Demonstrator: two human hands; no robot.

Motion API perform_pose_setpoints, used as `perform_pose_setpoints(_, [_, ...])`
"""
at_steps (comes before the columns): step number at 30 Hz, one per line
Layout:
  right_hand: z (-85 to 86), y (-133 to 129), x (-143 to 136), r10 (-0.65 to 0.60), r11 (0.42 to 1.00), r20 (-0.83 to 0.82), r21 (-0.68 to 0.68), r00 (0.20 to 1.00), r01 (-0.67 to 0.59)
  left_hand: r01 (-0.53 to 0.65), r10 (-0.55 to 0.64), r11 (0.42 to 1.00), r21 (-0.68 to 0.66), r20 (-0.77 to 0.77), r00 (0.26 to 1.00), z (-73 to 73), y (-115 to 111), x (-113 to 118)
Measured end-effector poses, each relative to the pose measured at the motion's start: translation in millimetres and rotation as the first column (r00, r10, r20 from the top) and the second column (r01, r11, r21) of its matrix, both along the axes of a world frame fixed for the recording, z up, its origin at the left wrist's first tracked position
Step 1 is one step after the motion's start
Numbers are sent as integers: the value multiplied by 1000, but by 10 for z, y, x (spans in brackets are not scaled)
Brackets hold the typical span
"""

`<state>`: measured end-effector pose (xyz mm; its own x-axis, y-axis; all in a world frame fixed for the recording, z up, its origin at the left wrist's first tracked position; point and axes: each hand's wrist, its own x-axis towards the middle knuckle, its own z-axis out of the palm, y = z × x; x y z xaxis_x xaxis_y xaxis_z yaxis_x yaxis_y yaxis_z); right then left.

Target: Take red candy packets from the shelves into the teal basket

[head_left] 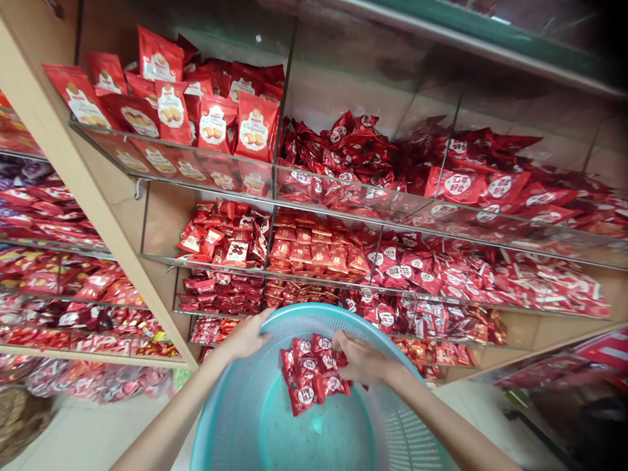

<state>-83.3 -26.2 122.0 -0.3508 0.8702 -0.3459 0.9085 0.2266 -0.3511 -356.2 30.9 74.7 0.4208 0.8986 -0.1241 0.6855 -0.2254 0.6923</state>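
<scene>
Right grip: the right hand (360,358) reaches in from the lower right, its fingers bent at the right edge of the red sachets (307,366); from where I stand, I can't tell whether they are closed on any.
Left grip: the left hand (248,337) is closed over the upper-left rim of the turquoise plastic basket (240,399), thumb on the inner side.
Sachets: a small cluster with round white labels and printed characters, just above the centre of the basket's opening; whether it touches the bottom I can't tell.
Basket: round and deep with perforated sides, at the bottom centre of the frame, its mouth open towards me.
Middle shelves: gold-printed red packets (318,255) in neat rows behind the basket; left of them, past a divider, a looser pile of red-and-white packets (238,252); to the right, more red packets with white print (426,268).
Top shelf: red biscuit packets (171,111) standing at upper left, and a jumbled heap of red wrapped packets (353,150) from the centre to the right, behind a clear glass lip (343,193).
Left edge: a slanting pale wooden upright (98,170), with more packed shelves beyond it.
Lower left: plastic bags of packets (98,379) under those shelves, and pale floor (63,425).
</scene>
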Motion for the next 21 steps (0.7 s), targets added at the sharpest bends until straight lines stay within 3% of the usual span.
perform_pose_setpoints(3, [100, 149, -122, 103, 995, 49, -1, 993, -104, 10, -10, 1000, 8, 7, 1000, -9, 7, 3])
perform_pose_setpoints(6, [75, 281, -346, 210, 966, 180, 111, 961, -232, 11, -11, 1000, 6, 6, 1000, -20, 11, 9])
perform_pose_setpoints(13, [-321, 477, -645, 390, 863, 218, 254, 895, -437, -15, 14, 1000, 17, 10, 1000, -92, 9, 0])
perform_pose_setpoints(17, [-434, 503, -587, 398, 866, 192, 245, 897, -436, -1, -1, 999, 45, 44, 999, -166, 21, -16])
perform_pose_setpoints(21, [-331, 453, -532, 378, 874, 184, 253, 907, -415, -2, 1, 1000, 30, 46, 999, -166, 11, -23])
